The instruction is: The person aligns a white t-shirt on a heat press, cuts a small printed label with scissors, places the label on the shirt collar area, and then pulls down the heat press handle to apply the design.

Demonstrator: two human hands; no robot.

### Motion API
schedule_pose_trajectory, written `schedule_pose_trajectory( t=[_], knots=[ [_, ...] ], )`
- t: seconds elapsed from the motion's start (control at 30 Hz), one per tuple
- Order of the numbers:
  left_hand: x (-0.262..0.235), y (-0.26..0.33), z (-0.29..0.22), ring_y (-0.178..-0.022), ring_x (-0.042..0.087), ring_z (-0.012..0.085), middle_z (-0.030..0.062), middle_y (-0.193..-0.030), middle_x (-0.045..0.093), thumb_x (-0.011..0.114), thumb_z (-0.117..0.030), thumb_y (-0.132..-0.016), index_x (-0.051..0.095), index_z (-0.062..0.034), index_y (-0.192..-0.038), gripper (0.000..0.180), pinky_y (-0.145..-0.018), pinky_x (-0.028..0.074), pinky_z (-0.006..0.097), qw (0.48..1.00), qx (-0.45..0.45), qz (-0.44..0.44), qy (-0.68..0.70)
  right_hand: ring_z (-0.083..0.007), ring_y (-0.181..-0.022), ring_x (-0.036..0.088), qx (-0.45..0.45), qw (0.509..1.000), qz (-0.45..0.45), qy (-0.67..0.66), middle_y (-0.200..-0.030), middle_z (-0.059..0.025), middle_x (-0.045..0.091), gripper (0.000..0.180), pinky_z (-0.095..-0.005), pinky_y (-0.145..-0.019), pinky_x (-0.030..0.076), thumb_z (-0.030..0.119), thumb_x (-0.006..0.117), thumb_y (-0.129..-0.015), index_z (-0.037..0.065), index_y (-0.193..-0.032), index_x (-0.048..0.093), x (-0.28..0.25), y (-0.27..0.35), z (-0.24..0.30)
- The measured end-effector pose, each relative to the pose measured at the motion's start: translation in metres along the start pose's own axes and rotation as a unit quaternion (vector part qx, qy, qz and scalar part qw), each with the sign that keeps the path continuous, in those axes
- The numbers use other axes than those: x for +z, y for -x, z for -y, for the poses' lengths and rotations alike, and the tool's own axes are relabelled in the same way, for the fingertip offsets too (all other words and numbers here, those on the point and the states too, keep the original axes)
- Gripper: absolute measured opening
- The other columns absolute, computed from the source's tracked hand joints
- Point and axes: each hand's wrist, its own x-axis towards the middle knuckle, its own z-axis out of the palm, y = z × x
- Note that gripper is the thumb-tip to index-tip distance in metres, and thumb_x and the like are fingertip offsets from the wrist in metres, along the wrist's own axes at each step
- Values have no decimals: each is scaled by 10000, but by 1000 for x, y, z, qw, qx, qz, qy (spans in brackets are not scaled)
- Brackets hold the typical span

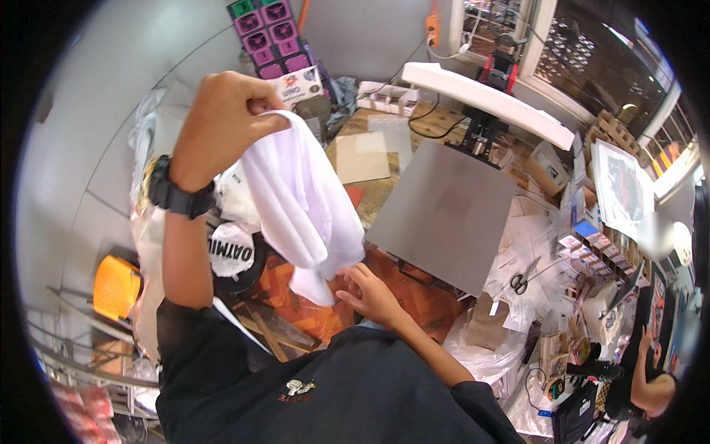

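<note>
Cluttered workshop space fills the head view: grey walls to the left, windows at upper right, and a table crowded with cardboard, papers and packets. On it stands a heat press with its grey flat plate bare and its white upper plate swung up and back. Scissors lie among plastic bags to the right of the plate, a stack of purple and green boxes stands against the far wall, and an orange chair sits low on the left. Another person's arm shows at the lower right edge.

As for progress, the white cloth hangs in the air to the left of the grey plate, bunched and folded on itself, not yet spread out. Nothing lies on the plate, so laying the cloth flat there looks to be undone; I judge the work to be at an early stage.

The left hand, a black watch on its wrist, is raised high with the forearm near upright, fingers closed around the cloth's top edge. The right hand sits lower, near the chest, fingers loosely curled and touching the cloth's hanging lower end, though whether it grips it firmly I cannot tell.
</note>
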Motion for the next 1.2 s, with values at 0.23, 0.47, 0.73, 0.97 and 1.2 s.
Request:
schedule_pose_trajectory(
  t=[0.23, 0.47, 0.73, 0.97, 1.2],
  knots=[
    [-11, 4, 23, -569, 454, 49, -26, -594, 525, 753, -69, -701, 730, -9, -788, 108, -528, 353, 220, 996, -31, 23, 83, -233, -845, 624, 38, 972, -186, 139, -1046, -133, 575, 412, -338, -732, 508, 33, 659, -834, 49, -1229, 541, 12, -11, -28],
    [-17, 4, 30, -519, 387, 53, -31, -560, 434, 743, -92, -702, 728, -10, -801, 129, -489, 303, 238, 986, 22, 55, 158, -279, -601, 623, 135, 979, -121, 92, -648, -78, 591, 325, -391, -574, 465, 206, 700, -841, 95, -1110, 557, 12, -19, -3],
    [-9, 2, 23, -531, 317, 16, -60, -600, 436, 621, 10, -762, 744, -19, -967, 240, -493, 243, 218, 961, 71, 79, 257, -245, -737, 635, 32, 989, -141, 13, -907, -104, 614, 528, -387, -648, 500, 299, 754, -782, 43, -1182, 522, 28, -36, 31],
    [-35, 15, 25, -566, 459, 18, -13, -645, 541, 601, -22, -778, 742, -20, -1004, 266, -526, 357, 194, 964, 67, 98, 238, -158, -815, 604, 5, 986, -163, -29, -906, -96, 635, 162, -313, -687, 488, 80, 616, -928, -19, -1056, 621, 16, -51, 8],
    [-66, 32, 77, -622, 464, 22, -35, -691, 583, 618, -35, -784, 724, -24, -915, 169, -560, 354, 205, 967, -1, 59, 247, -179, -1011, 494, -18, 973, -229, 6, -1051, -40, 533, 364, -320, -907, 399, 302, 669, -920, 52, -1155, 547, -130, -39, 88]
  ],
)
